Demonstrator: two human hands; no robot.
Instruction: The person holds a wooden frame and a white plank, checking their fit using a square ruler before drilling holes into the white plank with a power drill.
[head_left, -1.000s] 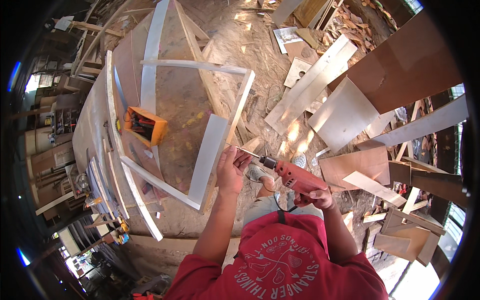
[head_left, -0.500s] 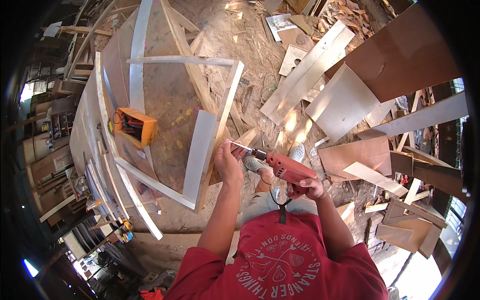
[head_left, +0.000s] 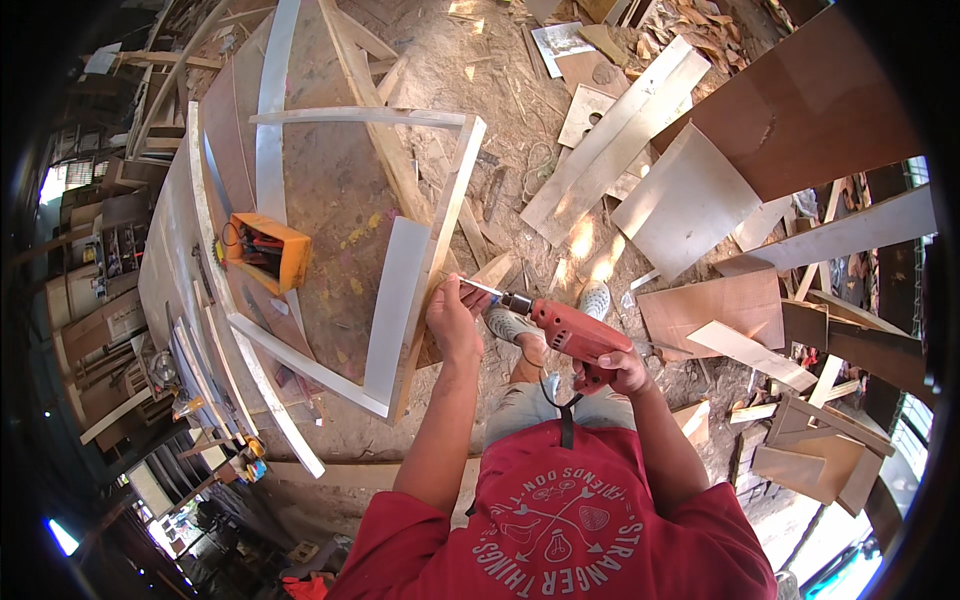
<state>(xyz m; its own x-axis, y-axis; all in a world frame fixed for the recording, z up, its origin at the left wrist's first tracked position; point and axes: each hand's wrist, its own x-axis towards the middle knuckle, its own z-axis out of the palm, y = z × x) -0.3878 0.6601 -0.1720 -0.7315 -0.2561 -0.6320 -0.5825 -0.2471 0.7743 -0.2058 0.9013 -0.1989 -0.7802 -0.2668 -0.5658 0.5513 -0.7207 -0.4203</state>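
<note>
A red corded power drill (head_left: 578,333) is gripped by my right hand (head_left: 624,372), with its black chuck turned left. From the chuck a thin, pale drill bit (head_left: 482,289) points toward the wooden frame. Around the tip of this bit, my left hand (head_left: 456,318) closes its fingers; whether a small screw is also there I cannot make out. Just left of that hand is the near right side of the pale wooden frame (head_left: 448,225), lying over a worn brown work table (head_left: 335,180).
An orange toolbox (head_left: 293,260) with hand tools stands inside the frame. Long wood strips (head_left: 262,385) lie along the table's left. Boards (head_left: 615,150) and plywood pieces (head_left: 710,315) litter the floor to the right. The drill's black cord (head_left: 548,392) hangs near my legs.
The drill and both hands have shifted very slightly up and left in the picture. Left-hand fingers have turned a little around the bit; the grip on the drill stays the same.
</note>
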